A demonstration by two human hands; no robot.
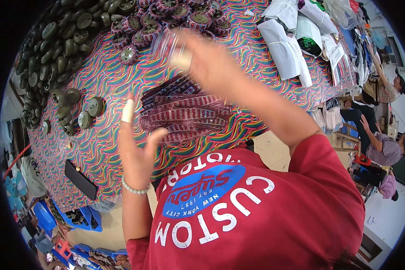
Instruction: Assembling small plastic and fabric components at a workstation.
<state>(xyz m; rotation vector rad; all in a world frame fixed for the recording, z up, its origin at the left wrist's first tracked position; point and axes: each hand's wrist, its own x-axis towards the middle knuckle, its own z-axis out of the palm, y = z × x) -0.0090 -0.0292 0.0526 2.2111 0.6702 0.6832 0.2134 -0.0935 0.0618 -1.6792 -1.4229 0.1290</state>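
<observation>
At the top centre of the frame our right hand [207, 56] is blurred, its fingers closed around a strip of sequinned trim [168, 42] over the wound spools [175, 18]. Our left hand [137, 150], left of centre, is empty with fingers spread wide (a pale wrap sits on one fingertip). Between them lies a heap of loose trim strips [184, 112] on the swirl-patterned table [99, 148]. Judging by the small cluster of wound spools against the big pile of bare dark spools [54, 49] at the upper left, we think most remains.
</observation>
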